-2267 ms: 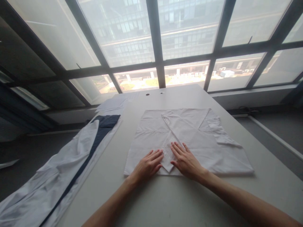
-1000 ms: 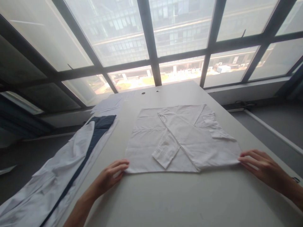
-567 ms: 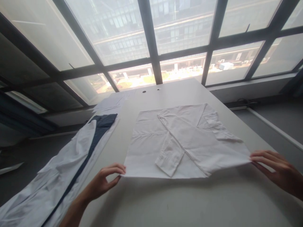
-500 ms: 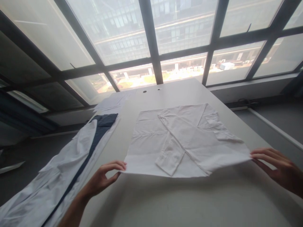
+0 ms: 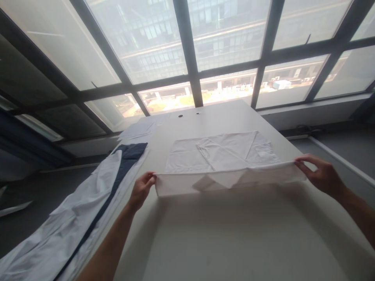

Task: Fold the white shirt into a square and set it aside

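A white long-sleeved garment (image 5: 225,150), its sleeves crossed over the body, lies on the white table (image 5: 187,242). Its near edge is raised off the tabletop and stretched between my two hands, so the near part hangs as an upright strip of cloth. My left hand (image 5: 143,187) pinches the left corner of that edge between thumb and fingers. At the right corner, my right hand (image 5: 318,171) grips the same edge in a similar pinch. The far part rests flat, and the raised fold hides some of its middle.
Along the table's left side lie white garments (image 5: 70,207) with a dark blue cloth (image 5: 130,150) among them. White sheets (image 5: 137,128) sit at the far left corner. Large framed windows (image 5: 193,58) rise behind the table, which has a round hole (image 5: 180,116) near its far edge.
Both hands have moved up and away from me, lifting the garment's near edge. The right hand has also shifted left. The near part now stands up instead of sloping low over the table.
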Available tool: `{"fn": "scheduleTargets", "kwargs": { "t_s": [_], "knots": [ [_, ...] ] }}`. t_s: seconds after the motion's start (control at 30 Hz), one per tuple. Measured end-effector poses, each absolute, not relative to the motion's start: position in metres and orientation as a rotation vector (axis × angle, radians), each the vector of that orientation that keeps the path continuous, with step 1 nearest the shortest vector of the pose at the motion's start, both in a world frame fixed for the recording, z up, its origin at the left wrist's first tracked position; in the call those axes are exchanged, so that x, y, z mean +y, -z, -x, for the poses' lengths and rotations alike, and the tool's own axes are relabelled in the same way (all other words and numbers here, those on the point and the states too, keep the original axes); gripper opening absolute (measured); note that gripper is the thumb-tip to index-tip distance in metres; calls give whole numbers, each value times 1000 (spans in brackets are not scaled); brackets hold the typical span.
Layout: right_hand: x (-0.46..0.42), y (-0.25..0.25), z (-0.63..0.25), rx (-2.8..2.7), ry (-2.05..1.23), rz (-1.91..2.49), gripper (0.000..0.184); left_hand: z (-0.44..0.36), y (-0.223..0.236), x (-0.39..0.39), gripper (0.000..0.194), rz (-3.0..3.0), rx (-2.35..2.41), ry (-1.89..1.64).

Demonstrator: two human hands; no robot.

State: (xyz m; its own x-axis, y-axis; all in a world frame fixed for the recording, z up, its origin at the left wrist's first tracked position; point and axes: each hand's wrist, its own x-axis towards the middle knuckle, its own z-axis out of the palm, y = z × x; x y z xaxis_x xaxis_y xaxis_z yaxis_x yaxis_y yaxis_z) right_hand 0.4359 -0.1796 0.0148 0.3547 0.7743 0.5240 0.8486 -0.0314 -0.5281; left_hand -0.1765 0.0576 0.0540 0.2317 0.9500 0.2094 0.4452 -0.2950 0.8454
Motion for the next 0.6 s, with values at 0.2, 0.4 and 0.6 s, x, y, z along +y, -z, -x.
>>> {"fn": "scheduleTargets", "kwargs": {
  "t_s": [0.2,0.4,0.6],
  "knots": [
    [-136,8,-452,-1235,-129,1972,39,154,-25,85,48,-1971,1449,-967],
    [-123,29,-456,-1362,-152,2062,38,151,4,89,37,-2423,1570,-781],
    [-127,30,-442,-1371,79,2242,39,152,13,87,37,-2580,1661,-636]
  ]
}}
